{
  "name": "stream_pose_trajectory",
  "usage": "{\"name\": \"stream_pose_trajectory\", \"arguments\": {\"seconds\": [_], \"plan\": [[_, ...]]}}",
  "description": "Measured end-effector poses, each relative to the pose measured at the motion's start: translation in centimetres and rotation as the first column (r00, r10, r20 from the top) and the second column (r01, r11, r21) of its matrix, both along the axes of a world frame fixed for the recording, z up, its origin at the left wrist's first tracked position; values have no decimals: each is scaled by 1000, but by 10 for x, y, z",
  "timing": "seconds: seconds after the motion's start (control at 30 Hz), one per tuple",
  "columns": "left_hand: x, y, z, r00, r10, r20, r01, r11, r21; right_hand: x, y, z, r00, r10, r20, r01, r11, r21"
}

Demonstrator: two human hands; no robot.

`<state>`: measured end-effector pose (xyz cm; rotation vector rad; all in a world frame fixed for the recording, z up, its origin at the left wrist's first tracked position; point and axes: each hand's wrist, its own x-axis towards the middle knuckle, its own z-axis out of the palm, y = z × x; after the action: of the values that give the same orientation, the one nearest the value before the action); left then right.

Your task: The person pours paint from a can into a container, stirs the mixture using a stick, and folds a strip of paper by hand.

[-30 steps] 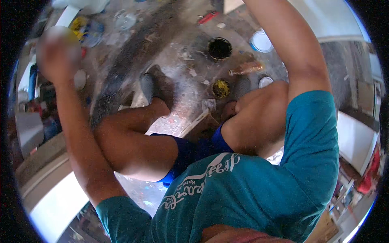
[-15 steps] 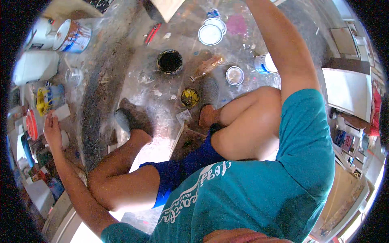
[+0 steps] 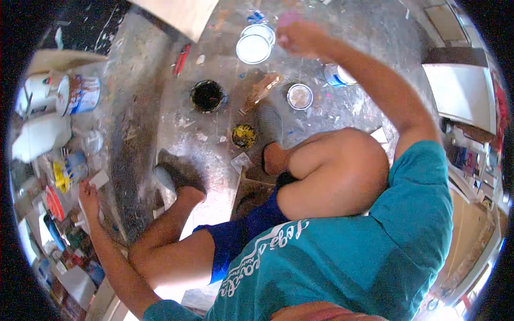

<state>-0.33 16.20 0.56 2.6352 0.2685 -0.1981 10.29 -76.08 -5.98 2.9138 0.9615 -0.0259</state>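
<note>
My left hand [image 3: 89, 199] is at the far left, its fingers pinched on a small white flat rectangular piece [image 3: 99, 179]. Beside it are a yellow-smeared paint can [image 3: 70, 170] and a red-and-white round lid [image 3: 54, 203]. My right hand [image 3: 301, 40] reaches out over the floor at the top. Its fingers look curled in, though motion blurs them, and anything inside is hidden. Two white round lids [image 3: 254, 47] lie just to its left, overlapping. Below it stands a white-and-blue can [image 3: 338, 75].
Between my feet and the lids stand a dark open can [image 3: 208, 96], a small yellow-stained can [image 3: 244, 136] and a pale-topped can [image 3: 300, 97]. A crumpled clear bag [image 3: 262, 91] lies among them. Red-handled pliers [image 3: 182, 59] lie near a board [image 3: 179, 16]. A brown-dripped bucket [image 3: 78, 94] is at left.
My right hand has come into view, swinging back from beyond the top edge toward the lids. The whole view has shifted a little. My left hand keeps its pinch on the white piece.
</note>
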Motion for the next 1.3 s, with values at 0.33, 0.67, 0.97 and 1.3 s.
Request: {"name": "stream_pose_trajectory", "arguments": {"seconds": [0.33, 0.67, 0.97, 1.3], "plan": [[10, 10, -44, 995, 51, -85, -39, 990, 137, -270, -19, -96, 387, -893, -231, 606, 57, 793], [45, 36, -47, 982, 185, -25, -185, 982, -35, -220, -120, -227, 361, -853, -378, 425, -210, 880], [35, 44, -72, 982, 5, 190, 0, 1000, -26, -200, -92, -204, 373, -865, -336, 286, -237, 928], [50, -3, -30, 998, 46, 30, -49, 993, 106, -224, -63, -153, 418, -854, -310, 286, -201, 937]]}}
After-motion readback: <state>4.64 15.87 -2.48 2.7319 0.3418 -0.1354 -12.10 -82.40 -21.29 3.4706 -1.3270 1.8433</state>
